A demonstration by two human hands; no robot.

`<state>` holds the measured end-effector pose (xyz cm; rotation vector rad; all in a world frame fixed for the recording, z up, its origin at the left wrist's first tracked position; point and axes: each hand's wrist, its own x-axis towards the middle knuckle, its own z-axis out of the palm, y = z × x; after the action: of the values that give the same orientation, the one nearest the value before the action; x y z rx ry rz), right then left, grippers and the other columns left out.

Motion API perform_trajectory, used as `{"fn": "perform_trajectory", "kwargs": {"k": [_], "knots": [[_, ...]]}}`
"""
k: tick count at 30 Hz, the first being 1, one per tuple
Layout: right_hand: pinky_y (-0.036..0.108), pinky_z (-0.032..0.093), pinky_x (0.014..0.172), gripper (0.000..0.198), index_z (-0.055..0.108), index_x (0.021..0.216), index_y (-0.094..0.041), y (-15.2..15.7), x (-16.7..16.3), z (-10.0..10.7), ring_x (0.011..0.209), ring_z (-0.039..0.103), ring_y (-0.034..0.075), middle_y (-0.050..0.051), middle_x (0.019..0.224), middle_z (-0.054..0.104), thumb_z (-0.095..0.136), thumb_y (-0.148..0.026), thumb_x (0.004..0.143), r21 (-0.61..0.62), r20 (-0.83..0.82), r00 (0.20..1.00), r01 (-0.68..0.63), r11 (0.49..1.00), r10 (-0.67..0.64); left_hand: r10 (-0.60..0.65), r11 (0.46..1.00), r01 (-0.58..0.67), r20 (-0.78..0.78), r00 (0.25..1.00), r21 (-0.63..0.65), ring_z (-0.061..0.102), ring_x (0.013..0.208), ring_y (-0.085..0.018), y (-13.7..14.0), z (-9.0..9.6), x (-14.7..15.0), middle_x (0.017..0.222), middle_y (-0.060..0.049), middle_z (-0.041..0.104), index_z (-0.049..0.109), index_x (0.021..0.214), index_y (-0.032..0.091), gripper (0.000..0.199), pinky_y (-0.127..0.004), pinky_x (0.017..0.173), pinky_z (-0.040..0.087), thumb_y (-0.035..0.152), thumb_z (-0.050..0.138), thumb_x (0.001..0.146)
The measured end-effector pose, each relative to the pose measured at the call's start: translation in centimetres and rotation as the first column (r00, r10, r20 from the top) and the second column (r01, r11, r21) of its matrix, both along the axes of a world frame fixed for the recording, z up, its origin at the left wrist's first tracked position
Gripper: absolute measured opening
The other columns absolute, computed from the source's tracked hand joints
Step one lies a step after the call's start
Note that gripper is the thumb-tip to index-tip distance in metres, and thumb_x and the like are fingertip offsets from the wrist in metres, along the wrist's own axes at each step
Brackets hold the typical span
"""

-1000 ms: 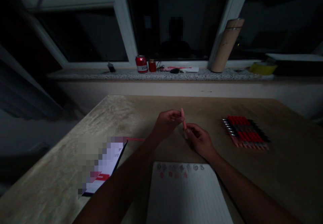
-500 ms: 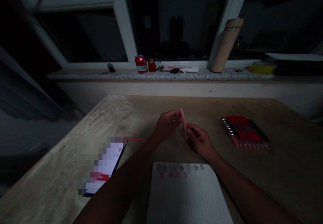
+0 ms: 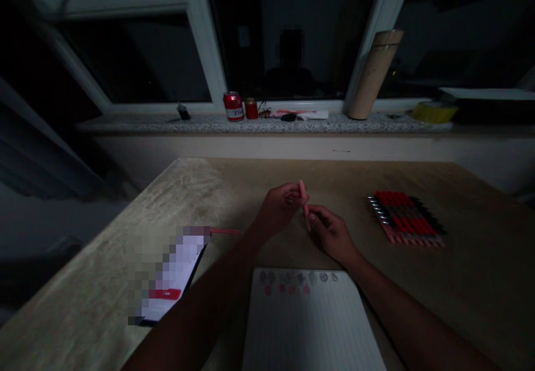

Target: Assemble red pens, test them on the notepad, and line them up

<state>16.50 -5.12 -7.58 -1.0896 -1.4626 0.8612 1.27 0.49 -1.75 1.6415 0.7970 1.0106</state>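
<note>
A slim pink pen (image 3: 304, 194) is held between my two hands, tilted, above the table beyond the notepad. My left hand (image 3: 279, 208) closes its fingers on the upper part of the pen. Lower down, my right hand (image 3: 330, 229) pinches its other end. Nearer to me lies a lined notepad (image 3: 309, 326) with a row of dark scribbles and a shorter row of red ones at its top. To the right, several red, black and pink pens (image 3: 405, 218) lie side by side in a stack. Another pink pen (image 3: 225, 231) rests left of my left forearm.
A tablet or phone with a lit screen (image 3: 184, 271), partly blurred, lies on the table (image 3: 104, 282) at the left. On the windowsill (image 3: 200, 124) stand a red can (image 3: 233, 107), a small red jar (image 3: 251, 108), a tan cylinder (image 3: 375, 76) and a yellow tape roll (image 3: 434, 112).
My left hand's fingers have shifted slightly along the pen, and the pen has turned a little. My right hand stays in place.
</note>
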Motion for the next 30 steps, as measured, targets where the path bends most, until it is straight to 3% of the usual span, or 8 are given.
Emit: {"fn": "perform_trajectory", "kwargs": {"k": [5, 14, 18, 22, 30], "knots": [[0.026, 0.041, 0.063, 0.028, 0.061, 0.101, -0.018, 0.08, 0.01, -0.07, 0.065, 0.052, 0.014, 0.0, 0.07, 0.057, 0.049, -0.039, 0.087, -0.011, -0.013, 1.0, -0.001, 1.0, 0.001, -0.091, 0.996, 0.093, 0.08, 0.993, -0.014, 0.065, 0.082, -0.017, 0.1, -0.31, 0.03, 0.091, -0.01, 0.068, 0.058, 0.099, 0.012, 0.034, -0.027, 0.074, 0.049, 0.034, 0.065, 0.074], [0.029, 0.047, 0.07, 0.034, 0.059, 0.104, -0.019, 0.09, -0.38, 0.23, 0.074, 0.059, 0.016, 0.006, 0.089, 0.065, 0.062, -0.04, 0.077, -0.045, -0.063, 0.997, 0.031, 0.999, -0.033, 0.011, 0.999, -0.005, 0.158, 0.987, -0.036, 0.064, 0.083, -0.017, 0.48, -0.2, -0.13, 0.09, -0.01, 0.068, 0.06, 0.097, 0.012, 0.035, -0.029, 0.078, 0.049, 0.032, 0.068, 0.07], [0.028, 0.047, 0.063, 0.031, 0.062, 0.092, -0.017, 0.15, -0.47, 0.18, 0.066, 0.057, 0.014, 0.005, 0.079, 0.065, 0.068, -0.04, 0.071, -0.049, -0.01, 0.996, 0.085, 0.995, -0.086, 0.046, 0.997, -0.032, 0.197, 0.979, -0.075, 0.064, 0.082, -0.017, 0.56, 0.24, -0.17, 0.088, -0.009, 0.068, 0.06, 0.095, 0.011, 0.035, -0.029, 0.077, 0.049, 0.03, 0.07, 0.067], [0.027, 0.046, 0.063, 0.026, 0.063, 0.086, -0.017, 0.08, -0.41, 0.18, 0.067, 0.057, 0.015, 0.004, 0.074, 0.064, 0.065, -0.039, 0.073, -0.036, 0.012, 0.996, 0.088, 0.995, -0.088, 0.026, 0.995, -0.006, 0.211, 0.977, -0.095, 0.064, 0.08, -0.016, 0.56, 0.29, -0.12, 0.085, -0.009, 0.069, 0.059, 0.095, 0.011, 0.036, -0.028, 0.076, 0.049, 0.029, 0.07, 0.066], [0.03, 0.048, 0.072, 0.027, 0.064, 0.095, -0.019, -0.2, -0.34, 0.28, 0.079, 0.062, 0.018, 0.005, 0.085, 0.069, 0.054, -0.041, 0.082, -0.057, 0.013, 1.0, 0.008, 0.998, -0.008, 0.019, 0.994, 0.006, 0.226, 0.974, -0.111, 0.064, 0.081, -0.016, 0.6, -0.07, -0.17, 0.085, -0.008, 0.069, 0.06, 0.094, 0.011, 0.032, -0.028, 0.076, 0.049, 0.027, 0.069, 0.067]]}}
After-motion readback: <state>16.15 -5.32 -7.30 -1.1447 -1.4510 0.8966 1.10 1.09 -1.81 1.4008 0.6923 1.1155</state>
